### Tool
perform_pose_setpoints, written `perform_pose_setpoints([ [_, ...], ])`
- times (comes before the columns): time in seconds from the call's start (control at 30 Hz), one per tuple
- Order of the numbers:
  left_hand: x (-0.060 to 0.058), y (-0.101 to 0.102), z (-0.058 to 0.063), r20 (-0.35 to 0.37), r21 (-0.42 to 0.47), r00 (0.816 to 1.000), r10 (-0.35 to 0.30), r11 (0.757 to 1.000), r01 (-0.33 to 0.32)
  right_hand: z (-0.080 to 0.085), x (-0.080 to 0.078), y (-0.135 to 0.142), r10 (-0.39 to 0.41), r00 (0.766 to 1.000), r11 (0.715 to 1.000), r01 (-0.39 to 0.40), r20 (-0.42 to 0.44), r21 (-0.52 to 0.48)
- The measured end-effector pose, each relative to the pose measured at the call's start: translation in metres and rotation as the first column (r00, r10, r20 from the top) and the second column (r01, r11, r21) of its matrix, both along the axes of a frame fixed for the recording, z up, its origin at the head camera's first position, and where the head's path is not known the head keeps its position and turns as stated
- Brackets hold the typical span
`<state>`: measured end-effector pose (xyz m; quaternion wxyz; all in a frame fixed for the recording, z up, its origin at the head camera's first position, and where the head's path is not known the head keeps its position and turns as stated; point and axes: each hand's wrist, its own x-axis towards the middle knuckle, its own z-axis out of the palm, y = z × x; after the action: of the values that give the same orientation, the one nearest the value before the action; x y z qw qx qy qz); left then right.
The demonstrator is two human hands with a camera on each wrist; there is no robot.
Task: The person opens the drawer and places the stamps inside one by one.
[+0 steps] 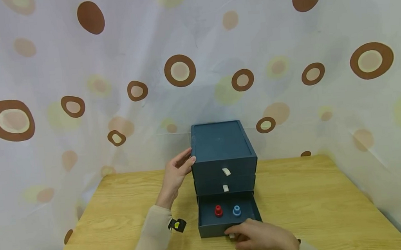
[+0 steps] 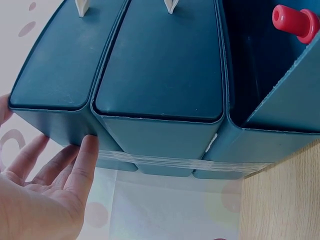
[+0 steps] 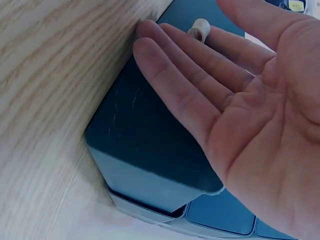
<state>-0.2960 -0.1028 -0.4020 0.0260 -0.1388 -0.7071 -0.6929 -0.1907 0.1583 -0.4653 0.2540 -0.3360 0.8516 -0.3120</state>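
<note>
A dark blue drawer unit [image 1: 222,143] stands at the back, white pull tabs on its drawers. Its bottom drawer [image 1: 209,231] is pulled out and holds a small red peg-like piece [image 1: 218,211] and a light blue one [image 1: 236,211], both upright and apart. My left hand [image 1: 177,174] rests its fingertips on the left side of the unit near the top, fingers nearly straight. At the bottom drawer's front is my right hand [image 1: 255,234], its fingers extended. One of its fingertips meets the white pull tab [image 3: 200,30]; whether it goes into the loop I cannot tell.
The unit stands on a light wooden table [image 1: 129,213], with table surface on both sides. Behind hangs a pale curtain [image 1: 137,39] with brown spots. Clear tape [image 2: 165,161] runs round the drawer unit.
</note>
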Motion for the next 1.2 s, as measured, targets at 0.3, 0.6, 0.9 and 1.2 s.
perform_pose_setpoints([
  [0.3,0.0003,-0.0012,-0.0002,0.003,0.012,1.0,0.005,1.0,-0.005,-0.0006,-0.0017,-0.0022,-0.003,0.999,1.0,0.003,-0.043,-0.001],
  [0.6,-0.0008,-0.0012,-0.0041,-0.003,0.006,1.0,0.001,1.0,-0.001,-0.0033,-0.0017,-0.0043,-0.041,0.993,0.999,0.037,-0.111,-0.032],
  [0.9,-0.0012,-0.0009,-0.0021,-0.008,-0.001,1.0,0.001,1.0,-0.001,-0.0067,-0.0035,-0.0043,-0.087,0.984,0.996,0.081,-0.157,-0.046],
  [1.2,-0.0011,-0.0006,-0.0019,0.004,0.0,1.0,0.002,1.0,-0.002,-0.0084,-0.0064,-0.0037,-0.111,0.978,0.993,0.104,-0.179,-0.047],
])
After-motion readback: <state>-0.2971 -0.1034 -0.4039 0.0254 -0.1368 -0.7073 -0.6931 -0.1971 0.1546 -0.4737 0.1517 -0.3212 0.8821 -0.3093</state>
